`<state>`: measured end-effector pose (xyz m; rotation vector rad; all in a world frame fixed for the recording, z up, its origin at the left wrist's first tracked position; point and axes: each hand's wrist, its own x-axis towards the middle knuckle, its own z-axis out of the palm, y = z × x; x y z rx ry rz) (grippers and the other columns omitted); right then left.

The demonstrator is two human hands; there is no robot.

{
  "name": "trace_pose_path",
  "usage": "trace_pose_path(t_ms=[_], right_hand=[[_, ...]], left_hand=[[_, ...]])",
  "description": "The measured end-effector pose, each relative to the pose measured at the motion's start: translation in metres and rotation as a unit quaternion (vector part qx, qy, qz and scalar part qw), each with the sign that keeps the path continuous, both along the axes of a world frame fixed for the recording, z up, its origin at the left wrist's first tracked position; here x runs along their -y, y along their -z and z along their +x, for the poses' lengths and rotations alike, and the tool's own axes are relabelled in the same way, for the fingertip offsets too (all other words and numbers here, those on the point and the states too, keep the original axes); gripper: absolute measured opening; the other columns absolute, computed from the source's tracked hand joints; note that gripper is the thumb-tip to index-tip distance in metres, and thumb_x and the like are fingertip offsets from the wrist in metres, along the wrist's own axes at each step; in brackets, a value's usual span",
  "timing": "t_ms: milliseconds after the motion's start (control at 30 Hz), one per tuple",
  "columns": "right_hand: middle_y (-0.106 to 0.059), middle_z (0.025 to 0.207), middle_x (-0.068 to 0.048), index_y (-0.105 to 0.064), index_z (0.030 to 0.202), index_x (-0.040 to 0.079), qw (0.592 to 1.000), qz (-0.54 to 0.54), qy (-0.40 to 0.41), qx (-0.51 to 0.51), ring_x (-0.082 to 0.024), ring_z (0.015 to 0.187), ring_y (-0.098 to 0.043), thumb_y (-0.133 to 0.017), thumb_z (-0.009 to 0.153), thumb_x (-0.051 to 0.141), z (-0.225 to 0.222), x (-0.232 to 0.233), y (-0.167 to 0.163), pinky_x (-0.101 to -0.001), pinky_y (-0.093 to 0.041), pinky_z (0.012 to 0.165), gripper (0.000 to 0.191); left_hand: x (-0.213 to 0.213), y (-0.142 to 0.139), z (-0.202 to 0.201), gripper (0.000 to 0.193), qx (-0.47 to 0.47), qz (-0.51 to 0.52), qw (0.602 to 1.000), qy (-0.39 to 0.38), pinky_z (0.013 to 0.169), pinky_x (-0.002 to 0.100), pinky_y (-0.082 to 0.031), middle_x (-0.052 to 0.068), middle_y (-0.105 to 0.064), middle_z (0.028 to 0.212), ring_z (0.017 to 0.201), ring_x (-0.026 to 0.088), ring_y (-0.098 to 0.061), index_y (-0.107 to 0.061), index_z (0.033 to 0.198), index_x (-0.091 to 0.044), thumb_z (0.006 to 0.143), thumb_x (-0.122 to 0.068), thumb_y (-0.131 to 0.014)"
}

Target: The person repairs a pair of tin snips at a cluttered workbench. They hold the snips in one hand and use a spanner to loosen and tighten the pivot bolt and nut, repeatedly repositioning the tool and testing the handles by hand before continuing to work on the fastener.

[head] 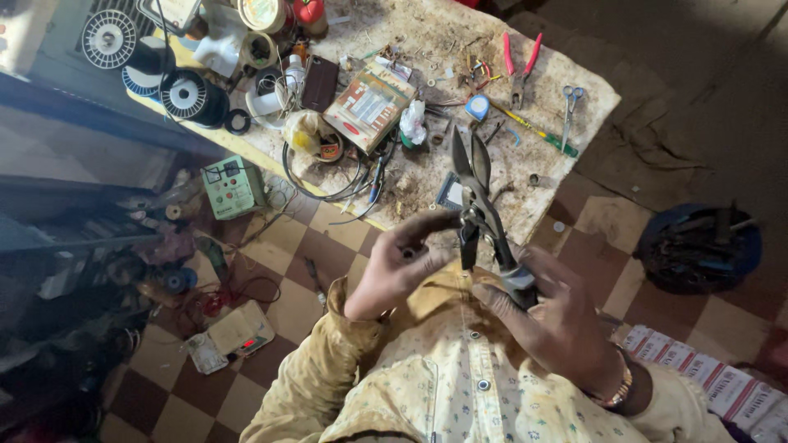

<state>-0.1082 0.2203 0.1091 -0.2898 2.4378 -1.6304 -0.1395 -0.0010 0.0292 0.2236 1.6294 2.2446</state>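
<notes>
Snips (480, 197): held up in front of the chest, above the near edge of the table (574, 123), blades pointing away and a little apart.
Right hand (558, 316): wrapped around the lower handle of the snips, fingers curled under it — a closed, firm hold.
Left hand (402, 267): fingers bent in at the pivot and upper handle, touching the metal there; whether it truly clamps or only steadies I cannot tell.
Handling: all-metal tool, so likely heavy for its size and quite stiff; the blade edges look sharp and the pivot could pinch.
Where to hold: by the handles, well back from the blades — the dark grip under the right hand seems the safest place.
Slip risk: bare steel near the joint may be smooth, so a hold there would be less sure than one on the handle.
Table: covered with a worn, dusty cloth and littered with small scraps.
Pliers (519, 70): pink-handled, lying open at the far side.
Scissors (570, 111): small, beside a green screwdriver (538, 131).
Box (369, 105): flat, printed, near the middle.
Wire spools (185, 94): clustered at the far left corner.
Floor: checked tiles, with a green meter (232, 187) and a tyre (698, 246) off to either side.
</notes>
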Motion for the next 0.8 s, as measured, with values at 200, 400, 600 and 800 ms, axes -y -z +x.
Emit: trace_pose_path(t_ms=[200,400,600,800], right_hand=[[-0.063,0.085,-0.014,-0.066,0.136,0.012,0.971,0.225,0.020,0.079,-0.027,0.074,-0.068,-0.083,0.084,0.026,0.004,0.010,0.011,-0.0386,-0.056,0.066,0.056],[-0.061,0.105,-0.017,-0.051,0.140,0.006,0.985,0.168,0.010,-0.036,-0.031,0.090,-0.068,-0.083,0.077,0.019,0.011,0.004,0.019,-0.0420,-0.054,0.073,0.071],[-0.045,0.142,-0.018,-0.017,0.156,0.000,0.998,-0.015,-0.017,0.067,-0.025,0.130,-0.051,-0.084,0.080,0.022,0.016,-0.007,0.037,-0.0396,-0.046,0.101,0.103],[-0.056,0.134,-0.012,-0.029,0.150,0.005,0.974,-0.074,-0.047,0.208,-0.018,0.122,-0.057,-0.080,0.083,0.023,0.023,-0.013,0.052,-0.0357,-0.050,0.099,0.086]], left_hand=[[-0.021,-0.009,-0.001,0.065,0.055,0.026,0.997,-0.048,0.082,0.028,-0.044,0.009,-0.069,0.134,0.094,0.014,-0.053,-0.060,0.141,0.006,0.088,-0.024,-0.082],[-0.048,-0.029,-0.003,0.057,0.027,-0.041,0.993,-0.104,0.097,0.032,-0.056,0.011,-0.074,0.121,0.106,0.014,-0.066,-0.063,0.135,0.007,0.091,-0.024,-0.081],[-0.042,-0.044,-0.009,0.057,-0.066,-0.063,0.995,-0.045,0.098,0.031,-0.056,0.009,-0.075,0.115,0.108,0.012,-0.069,-0.062,0.134,0.005,0.091,-0.029,-0.080],[-0.038,-0.058,-0.017,0.054,-0.072,-0.146,0.986,0.021,0.075,0.030,-0.056,0.004,-0.070,0.090,0.084,0.008,-0.060,-0.068,0.124,0.002,0.088,-0.035,-0.083]])
